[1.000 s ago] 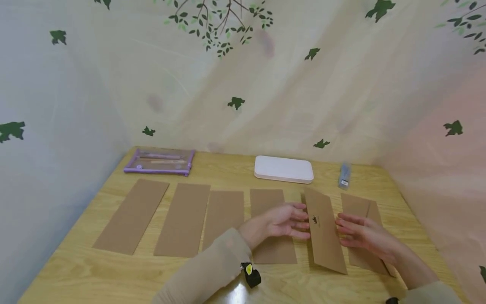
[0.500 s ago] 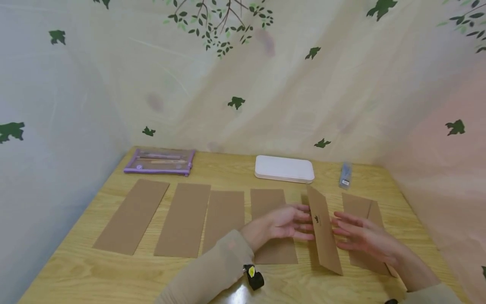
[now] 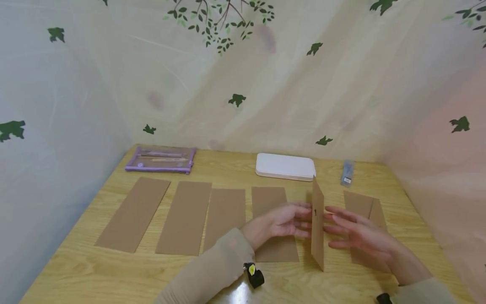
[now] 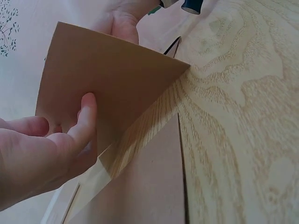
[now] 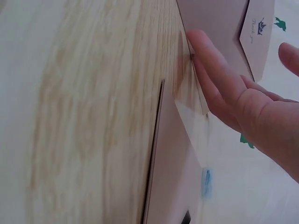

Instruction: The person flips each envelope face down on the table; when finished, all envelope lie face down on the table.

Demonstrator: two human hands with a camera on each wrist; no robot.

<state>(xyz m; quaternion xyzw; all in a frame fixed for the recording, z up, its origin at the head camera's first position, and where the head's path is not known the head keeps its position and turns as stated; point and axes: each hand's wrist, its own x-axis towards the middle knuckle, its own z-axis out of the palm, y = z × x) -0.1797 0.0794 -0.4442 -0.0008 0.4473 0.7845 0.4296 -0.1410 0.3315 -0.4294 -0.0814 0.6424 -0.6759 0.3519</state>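
A kraft-brown envelope (image 3: 317,228) stands on its long edge, almost edge-on in the head view. "Thank you" and a small dark print mark its flap (image 5: 259,35) in the right wrist view. On its left, my left hand (image 3: 284,221) touches it with extended fingers; in the left wrist view these fingertips press the plain side (image 4: 117,70). From the other side my right hand (image 3: 364,234) reaches toward the flap side, fingers straight, tips right at the envelope. Below that hand, a flat envelope (image 3: 358,202) with a visible flap line is partly covered.
Several more brown envelopes (image 3: 133,215) lie in a row across the left and middle of the wooden table (image 3: 95,270). Along the back are a purple-edged clear pencil pouch (image 3: 163,160), a white flat case (image 3: 285,166) and a small blue packaged item (image 3: 347,173).
The envelope between my hands has swung from leaning, with its printed side showing, to nearly upright and edge-on. My right hand has shifted a little left with it; the left hand hardly moved.
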